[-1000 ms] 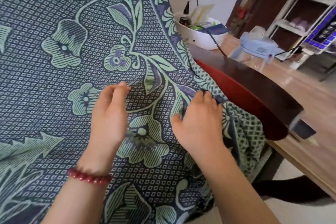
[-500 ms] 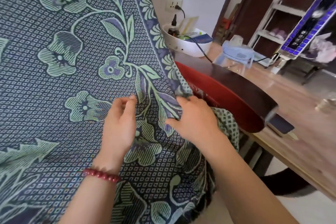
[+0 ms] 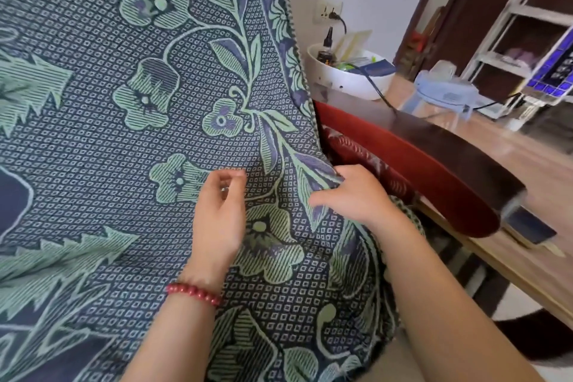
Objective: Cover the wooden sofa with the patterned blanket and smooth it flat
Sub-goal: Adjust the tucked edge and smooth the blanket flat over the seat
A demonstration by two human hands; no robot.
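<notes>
Over the last second the person's right hand (image 3: 353, 192) has drawn back from the dark red-brown curved wooden armrest of the sofa (image 3: 434, 170), carrying the border of the navy and pale green floral woven blanket (image 3: 130, 121) with it. The grip of that hand is now closed on a fold of the blanket's edge, pinched between thumb and fingers, where a second ago it lay pressed flat against the cloth by the armrest. The left hand (image 3: 220, 214), wearing a red beaded bracelet (image 3: 193, 293), has moved up slightly; its fingers are loosely curled and hover at the cloth just beside the right hand, holding nothing that can be made out.

The lifted edge exposes more of the carved red wood beneath, so the judgement is that this side is being re-tensioned or repositioned rather than finished; smoothing remains to be done here, as ripples run down below the right wrist.

The blanket covers nearly the whole left of the view, draped over the sofa back and seat. Beyond the armrest sit a white round bowl-shaped container of small items (image 3: 347, 80) under a wall socket (image 3: 330, 11), a light blue plastic stool (image 3: 443, 96) on the wooden floor (image 3: 527, 164), and a white shelving unit (image 3: 508, 49).
</notes>
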